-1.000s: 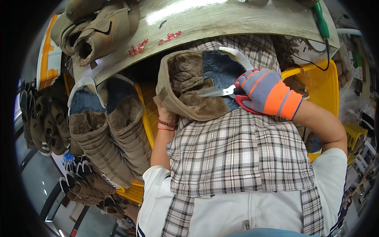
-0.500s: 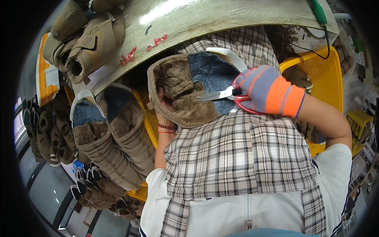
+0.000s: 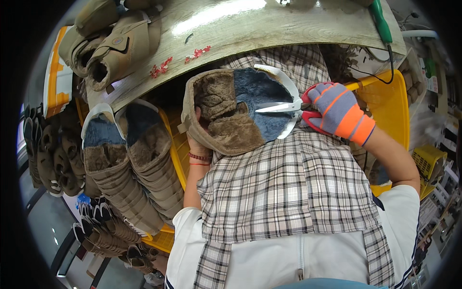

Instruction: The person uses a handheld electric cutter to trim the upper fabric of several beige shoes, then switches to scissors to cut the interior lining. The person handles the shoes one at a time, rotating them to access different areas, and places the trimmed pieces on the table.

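While the left hand grips the boot from beneath on the lap, the gloved right hand clamps red scissors, blades inside its opening. More boots fill the yellow crate beside.

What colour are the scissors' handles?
Red, on the scissors in the gloved right hand; head view.
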`<state>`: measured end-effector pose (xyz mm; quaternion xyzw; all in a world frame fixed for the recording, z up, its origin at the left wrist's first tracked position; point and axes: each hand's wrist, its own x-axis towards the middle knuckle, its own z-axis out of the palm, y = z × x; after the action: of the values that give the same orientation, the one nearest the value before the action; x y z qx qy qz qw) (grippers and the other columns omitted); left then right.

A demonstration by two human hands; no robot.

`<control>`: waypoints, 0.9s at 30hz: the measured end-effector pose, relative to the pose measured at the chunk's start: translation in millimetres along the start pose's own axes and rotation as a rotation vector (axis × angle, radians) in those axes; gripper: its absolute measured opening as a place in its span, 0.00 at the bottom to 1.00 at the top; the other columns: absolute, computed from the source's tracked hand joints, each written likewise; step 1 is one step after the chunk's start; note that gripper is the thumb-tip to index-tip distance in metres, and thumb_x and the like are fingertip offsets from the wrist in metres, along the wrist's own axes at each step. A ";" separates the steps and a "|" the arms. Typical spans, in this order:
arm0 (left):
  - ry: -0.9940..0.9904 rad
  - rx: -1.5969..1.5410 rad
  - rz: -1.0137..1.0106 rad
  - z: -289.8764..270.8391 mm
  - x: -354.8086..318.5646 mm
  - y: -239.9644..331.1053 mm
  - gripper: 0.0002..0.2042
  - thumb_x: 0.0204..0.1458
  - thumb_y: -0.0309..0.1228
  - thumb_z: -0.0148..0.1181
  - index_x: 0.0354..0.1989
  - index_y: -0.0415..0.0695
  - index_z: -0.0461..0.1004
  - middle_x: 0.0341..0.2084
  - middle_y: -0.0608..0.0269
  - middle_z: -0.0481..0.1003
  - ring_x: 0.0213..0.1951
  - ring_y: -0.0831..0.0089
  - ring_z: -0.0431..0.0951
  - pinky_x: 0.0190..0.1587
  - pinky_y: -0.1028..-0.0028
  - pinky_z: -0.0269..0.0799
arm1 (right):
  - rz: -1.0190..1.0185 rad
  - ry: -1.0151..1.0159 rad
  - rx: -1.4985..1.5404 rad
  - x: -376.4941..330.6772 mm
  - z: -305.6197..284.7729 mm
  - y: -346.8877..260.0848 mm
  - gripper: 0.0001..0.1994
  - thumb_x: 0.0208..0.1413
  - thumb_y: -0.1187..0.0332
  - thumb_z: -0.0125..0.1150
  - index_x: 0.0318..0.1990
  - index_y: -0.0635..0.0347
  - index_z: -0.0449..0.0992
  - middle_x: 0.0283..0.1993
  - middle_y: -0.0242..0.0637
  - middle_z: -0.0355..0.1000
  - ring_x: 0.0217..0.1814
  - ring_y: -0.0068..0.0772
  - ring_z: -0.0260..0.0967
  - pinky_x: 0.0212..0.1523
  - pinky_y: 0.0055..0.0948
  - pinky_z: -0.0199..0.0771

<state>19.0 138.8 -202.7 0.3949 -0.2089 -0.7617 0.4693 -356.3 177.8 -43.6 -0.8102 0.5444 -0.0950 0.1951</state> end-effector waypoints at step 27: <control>0.057 0.279 0.124 -13.4 -23.9 -29.2 0.20 0.61 0.43 0.45 0.53 0.42 0.70 0.51 0.60 0.71 0.51 0.67 0.69 0.55 0.66 0.64 | 0.400 0.042 0.110 -23.0 54.2 -7.8 0.17 0.49 0.55 0.63 0.41 0.56 0.74 0.37 0.39 0.76 0.38 0.41 0.74 0.36 0.34 0.74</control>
<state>19.6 174.3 -221.2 0.4637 -0.3233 -0.6834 0.4620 -338.8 213.0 -88.1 -0.6720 0.6923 -0.1007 0.2429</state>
